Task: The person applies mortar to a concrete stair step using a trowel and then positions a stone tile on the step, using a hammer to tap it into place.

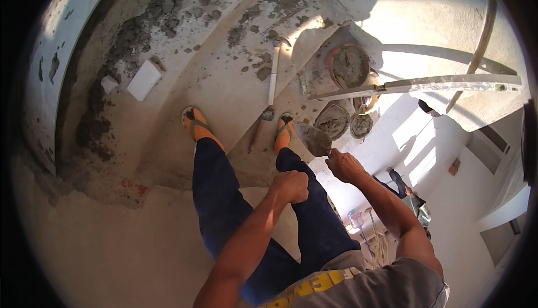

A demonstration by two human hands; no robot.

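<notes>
My right hand [343,165] grips the handle of a mortar-stained pointed trowel [314,139], its blade just right of my right foot. My left hand [288,186] is closed in front of my thighs, and what it holds, if anything, is hidden. A hammer-like tool with a pale handle [274,73] lies on the stained step [221,101], above another short wooden-handled tool [258,137] between my feet. Round containers of grey mortar [348,64] stand to the right, two smaller ones [330,121] near the trowel. A long straight level [459,82] crosses above them.
White blocks [144,78] and mortar clumps [168,5] lie on the left. A pale edge [70,33] curves along the far left. A wooden pole [478,56] leans at upper right. Another person [409,199] is on the floor level at lower right, near cords [375,241] and a brick [454,167].
</notes>
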